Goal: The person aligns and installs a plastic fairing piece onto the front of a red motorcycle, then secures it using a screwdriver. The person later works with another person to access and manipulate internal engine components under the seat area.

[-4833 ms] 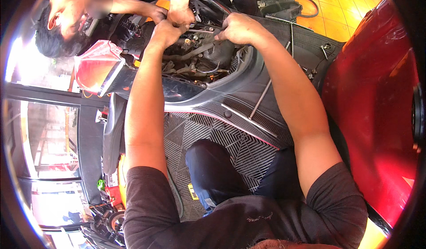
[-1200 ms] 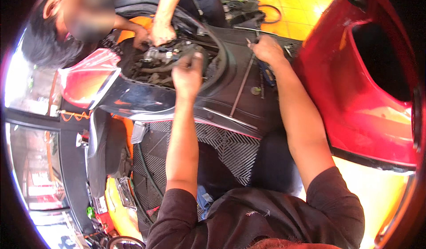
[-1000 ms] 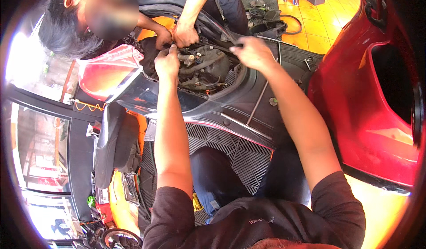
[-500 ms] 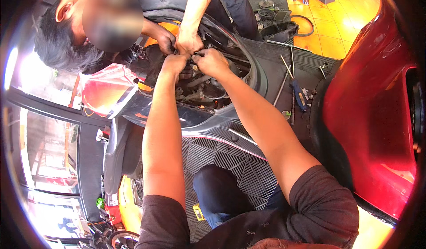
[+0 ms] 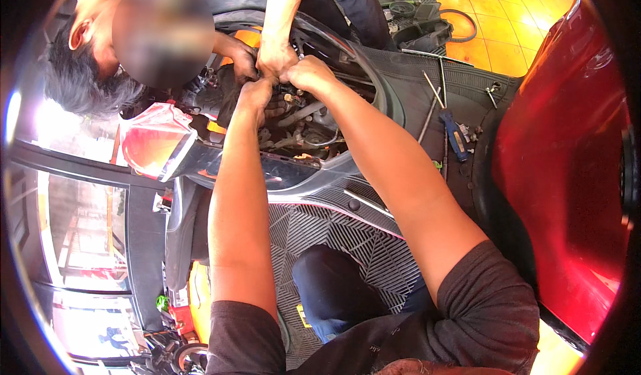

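Observation:
Both my arms reach forward into the open body of a scooter, where hoses and engine parts show. My left hand is closed over the near side of the opening, its fingertips hidden among the parts. Beside it, my right hand is curled in a pinch close to a co-worker's hand. That person's other hand works just left of it. All these hands crowd around one spot, and whatever lies between the fingers is too small or covered to name. A metal-coloured hose runs below my right hand.
The co-worker leans in from the upper left. On the dark mat to the right lie a blue-handled screwdriver, a T-handle wrench and several small parts. A red vehicle panel stands at the right. A red-and-clear lamp sits at the scooter's end.
My hands have shifted slightly left and my right hand has moved a little farther forward. The co-worker's hand stays close to mine, and the whole view has moved slightly.

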`<action>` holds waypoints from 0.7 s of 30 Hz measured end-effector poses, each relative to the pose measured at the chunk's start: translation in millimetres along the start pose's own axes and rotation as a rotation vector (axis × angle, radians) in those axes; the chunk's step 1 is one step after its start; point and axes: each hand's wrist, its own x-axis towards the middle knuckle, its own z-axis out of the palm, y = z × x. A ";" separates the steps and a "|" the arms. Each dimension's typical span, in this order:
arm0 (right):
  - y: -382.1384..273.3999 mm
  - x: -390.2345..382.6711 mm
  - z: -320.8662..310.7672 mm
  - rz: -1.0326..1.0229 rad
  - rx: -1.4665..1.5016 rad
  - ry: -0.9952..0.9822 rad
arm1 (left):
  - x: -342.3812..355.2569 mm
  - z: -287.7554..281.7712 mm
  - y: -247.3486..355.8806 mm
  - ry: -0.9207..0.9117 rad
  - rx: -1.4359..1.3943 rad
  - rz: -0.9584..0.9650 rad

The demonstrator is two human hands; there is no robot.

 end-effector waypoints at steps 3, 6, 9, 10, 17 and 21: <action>-16.4 -25.2 2.0 0.123 0.066 -0.051 | -6.5 -6.5 -11.4 0.041 -0.024 -0.030; -25.0 -30.8 -5.8 0.099 0.031 -0.052 | -11.4 -4.1 -6.0 0.017 -0.090 -0.081; -25.8 -34.1 -1.1 0.049 -0.019 -0.066 | -12.9 -7.6 -11.8 0.002 -0.143 -0.138; -20.1 -26.6 -0.4 0.009 -0.067 -0.065 | -14.4 -4.0 -8.1 -0.008 -0.159 -0.143; 8.3 -2.0 19.9 -0.211 -0.202 -0.052 | -12.2 7.0 -6.9 0.145 -0.098 -0.058; 11.2 1.7 20.0 -0.126 -0.065 -0.035 | 14.6 2.5 -16.9 0.188 0.042 0.101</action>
